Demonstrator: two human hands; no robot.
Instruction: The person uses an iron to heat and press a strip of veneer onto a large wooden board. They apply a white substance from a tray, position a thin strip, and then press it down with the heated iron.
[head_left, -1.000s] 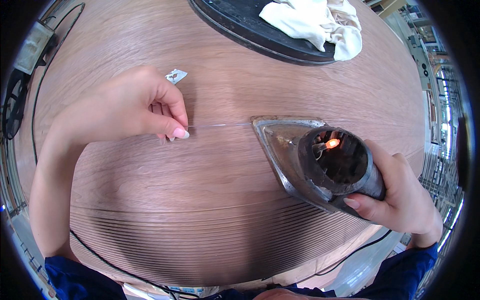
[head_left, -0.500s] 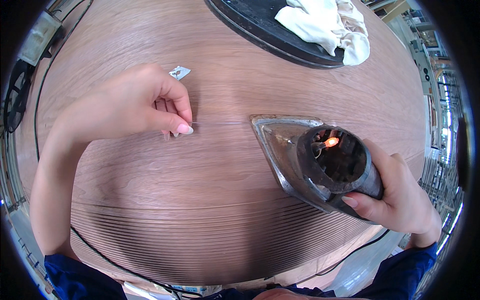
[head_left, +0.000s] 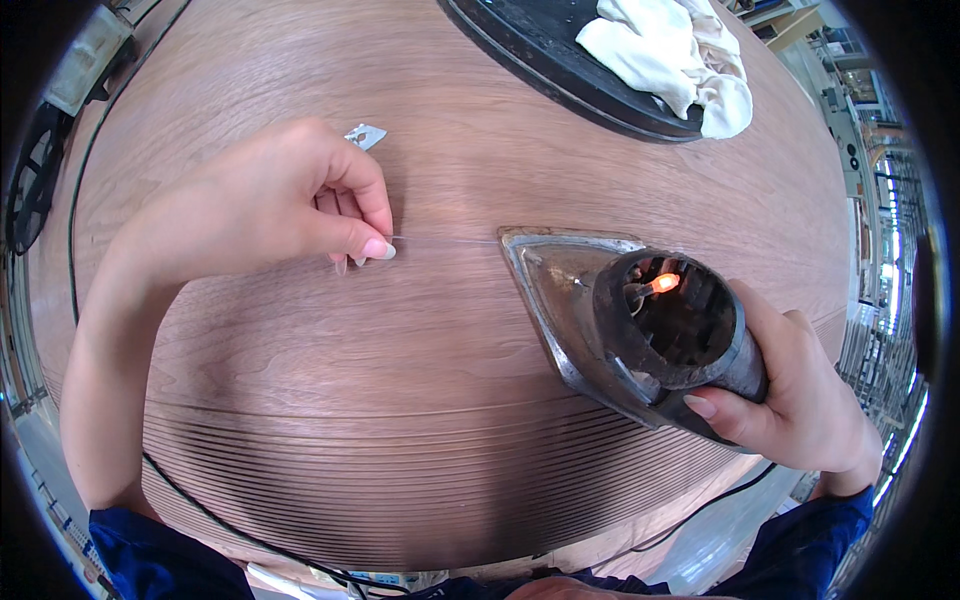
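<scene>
My left hand [head_left: 325,200] is closed in a pinch, thumb against fingertips, on a thin pale thread [head_left: 450,240]. The thread runs nearly straight to the right, low over the brown wood-grain panel [head_left: 430,330], and meets the tip of an old metal iron [head_left: 565,285]. My right hand [head_left: 790,390] wraps the iron's dark rounded handle, whose open end shows a glowing orange lamp. The iron's soleplate rests on the panel, its tip toward my left hand. Just beyond the left fingers lies a small silvery piece [head_left: 367,136] with cut-out holes, like a razor blade.
At the far right a round black tray [head_left: 540,75] carries a crumpled white cloth [head_left: 665,55]. Black cables [head_left: 78,200] run along the panel's left side and near edge. Fine parallel grooves [head_left: 360,480] line the panel's near part. Dark-framed glasses [head_left: 38,185] sit at the left edge.
My left hand has shifted slightly right and away from me, still pinching the thread. The iron has barely moved. The view has turned a little, so the tray appears farther right.
</scene>
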